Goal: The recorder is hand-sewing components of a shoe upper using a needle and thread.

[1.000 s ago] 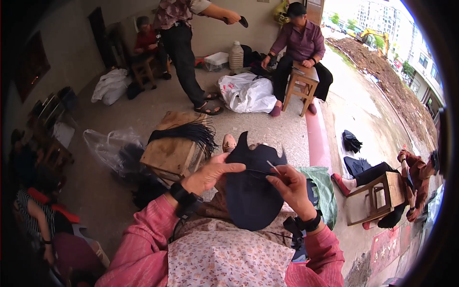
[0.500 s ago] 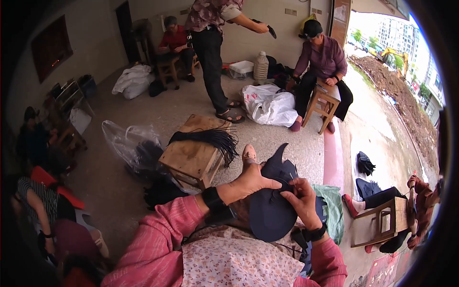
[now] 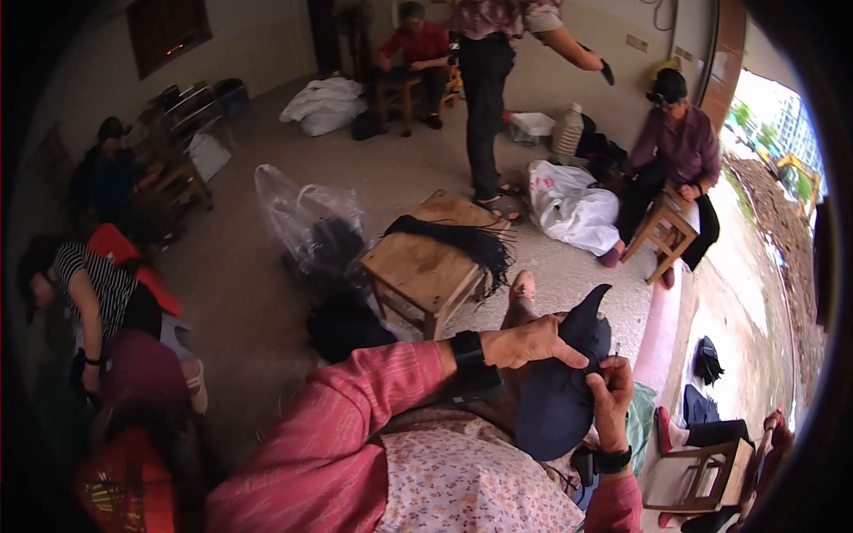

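A dark navy piece shaped like a shoe upper lies over my lap, its rounded end toward me and a pointed strap curving up at the far end. My left hand grips its left edge, thumb pressed on top. At the right side my right hand is pinched close against the piece. A thin needle-like thing sticks up beyond those fingers; the rest of it is hidden. My fingertips nearly meet. A floral apron covers my lap.
Ahead stands a wooden stool bearing a bundle of black cords. Left of it are a clear plastic bag and a dark heap. White sacks lie farther off. Several people sit around; one person stands.
The view has swung left, so the surroundings and my hands sit farther right in it. My hands stay on the dark piece. A person at the left now leans farther into view.
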A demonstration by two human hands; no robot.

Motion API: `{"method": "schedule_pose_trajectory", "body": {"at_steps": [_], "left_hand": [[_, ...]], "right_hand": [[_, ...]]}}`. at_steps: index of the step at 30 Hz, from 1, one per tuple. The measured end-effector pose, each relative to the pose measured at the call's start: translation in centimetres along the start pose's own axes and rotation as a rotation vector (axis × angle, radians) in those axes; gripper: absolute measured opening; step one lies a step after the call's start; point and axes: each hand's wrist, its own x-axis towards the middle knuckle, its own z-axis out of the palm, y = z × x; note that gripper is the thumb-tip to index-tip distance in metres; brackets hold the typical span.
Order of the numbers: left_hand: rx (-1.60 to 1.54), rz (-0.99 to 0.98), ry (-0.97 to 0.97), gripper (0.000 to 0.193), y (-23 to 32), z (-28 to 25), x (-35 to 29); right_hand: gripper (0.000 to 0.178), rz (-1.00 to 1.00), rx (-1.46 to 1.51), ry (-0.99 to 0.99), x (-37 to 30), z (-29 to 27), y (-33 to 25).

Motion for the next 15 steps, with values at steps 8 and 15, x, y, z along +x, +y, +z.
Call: {"method": "schedule_pose_trajectory", "body": {"at_steps": [8, 15], "left_hand": [[0.109, 0.194, 0.042, 0.063, 1.4, -0.7, -4.6], [-0.268, 0.101, 0.349, 0.028, -2.9, -8.6, -14.2]], "right_hand": [[0.029, 0.051, 0.004, -0.028, -0.1, 0.2, 0.2], [0.031, 0.037, 0.011, 0.040, -0.4, 0.1, 0.4]]}}
